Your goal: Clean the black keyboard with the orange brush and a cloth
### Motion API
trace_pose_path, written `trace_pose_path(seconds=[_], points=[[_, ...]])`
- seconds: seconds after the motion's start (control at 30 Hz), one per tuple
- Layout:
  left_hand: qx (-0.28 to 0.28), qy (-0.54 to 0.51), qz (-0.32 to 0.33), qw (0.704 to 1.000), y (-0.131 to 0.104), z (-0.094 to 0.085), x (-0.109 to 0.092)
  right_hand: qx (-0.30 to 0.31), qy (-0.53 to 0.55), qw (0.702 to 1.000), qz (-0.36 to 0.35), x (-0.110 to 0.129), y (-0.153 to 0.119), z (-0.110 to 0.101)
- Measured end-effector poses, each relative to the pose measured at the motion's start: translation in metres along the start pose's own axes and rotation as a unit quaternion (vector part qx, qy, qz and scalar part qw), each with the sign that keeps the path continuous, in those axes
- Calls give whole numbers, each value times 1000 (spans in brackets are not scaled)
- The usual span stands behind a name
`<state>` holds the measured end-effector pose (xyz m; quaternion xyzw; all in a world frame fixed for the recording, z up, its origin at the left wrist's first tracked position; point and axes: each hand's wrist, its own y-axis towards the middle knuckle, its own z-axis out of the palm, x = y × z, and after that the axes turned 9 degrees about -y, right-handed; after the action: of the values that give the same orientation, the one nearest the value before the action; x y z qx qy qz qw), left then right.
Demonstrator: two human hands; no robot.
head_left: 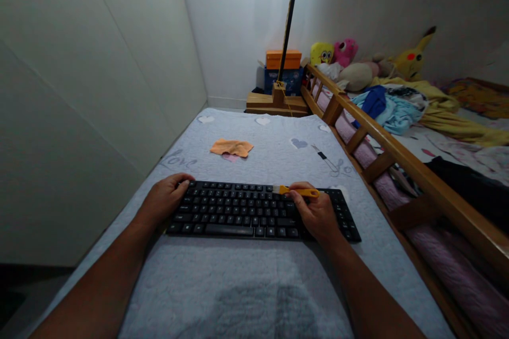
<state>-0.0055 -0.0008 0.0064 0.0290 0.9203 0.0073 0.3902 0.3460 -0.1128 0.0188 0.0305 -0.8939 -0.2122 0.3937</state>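
On the blue sheet (170, 286) lies the keyboard (234, 212); the left hand (165, 197) grips its 10 o'clock corner, maybe to steady it; at 2, the right hand (318, 214) pinches a yellow brush (308, 192)

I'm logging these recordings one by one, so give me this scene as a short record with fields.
Left hand: holds the left end of a black keyboard
Right hand: grips a yellow-handled brush
Brush position: bristles point left, at the keyboard's top rows; contact unclear
Beyond keyboard: orange cloth on the left, thin tool on the right
Surface: pale quilted cover with hearts
Right side: wooden rail, plush toys past it
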Motion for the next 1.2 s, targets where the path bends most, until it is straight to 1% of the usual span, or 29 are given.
trace_pose_path(seconds=[0.23,0.4,0.6,0.77,1.0,1.2], points=[[8,-12,-5,1000,-1,1,3,-23,-6,1000,-7,-3,1,4],[7,-5,-2,1000,0,1,4,-46,-5,999,2,-2,1,-2],[15,1,-1,1000,1,1,6,-39,-43,998,3,0,1,-11],[2,0,-7,1000,-1,1,2,-32,-54,998,-3,-1,3,-7],[4,4,-7,1000,0,1,2,-53,-41,998,0,-1,2,-6],[13,6,-5,1000,0,0,3,-30,-51,998,-12,1,2,-8]])
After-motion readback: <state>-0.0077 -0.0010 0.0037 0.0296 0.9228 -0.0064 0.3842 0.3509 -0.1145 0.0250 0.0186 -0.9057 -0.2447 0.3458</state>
